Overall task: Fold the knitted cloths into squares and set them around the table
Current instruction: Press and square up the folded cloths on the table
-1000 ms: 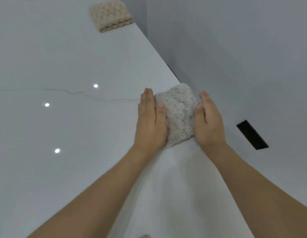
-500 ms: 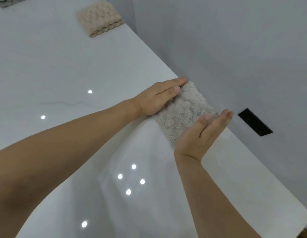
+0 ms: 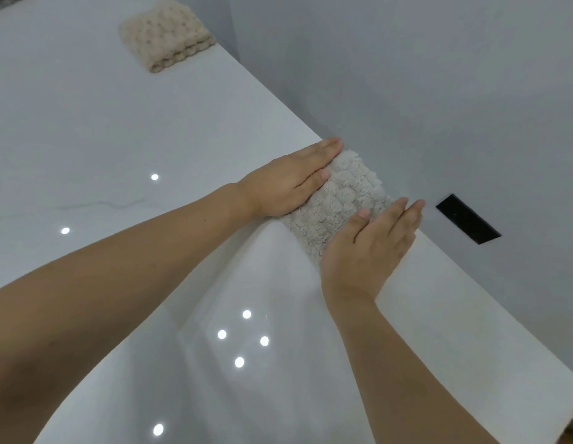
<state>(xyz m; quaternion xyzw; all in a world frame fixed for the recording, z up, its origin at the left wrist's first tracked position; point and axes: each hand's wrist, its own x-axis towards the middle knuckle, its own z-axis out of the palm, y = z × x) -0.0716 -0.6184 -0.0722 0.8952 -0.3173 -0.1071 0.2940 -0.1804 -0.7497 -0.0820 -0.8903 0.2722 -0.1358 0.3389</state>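
**Folded Grey Cloth Squared Between Two Flat Hands at the Table Edge**

The white glossy table (image 3: 125, 129) fills most of the head view. Its surface carries a faint grey vein and reflects several small round ceiling lights. Its right edge runs diagonally from upper centre to lower right. Beyond that edge lies a pale grey floor (image 3: 439, 75), which holds a black rectangular plate (image 3: 468, 223).

The left hand (image 3: 288, 184) reaches in from the left. Its fingers are straight and pressed together. Its inner edge and thumb rest against the far side of the grey knitted cloth (image 3: 338, 205).

The right hand (image 3: 371, 248) comes up from the bottom of the view. Its fingers are straight and held close together, with the thumb lying along the cloth's top. The hand stands on its edge against the near side of the cloth. Neither hand curls around the fabric.

The grey knitted cloth lies folded into a compact, roughly square pad. It sits on the table at the right edge, between the two hands.

A beige knitted cloth (image 3: 166, 38) lies folded at the far end of the table, near the same edge and well apart from the hands. Its stacked layers show along its near side.
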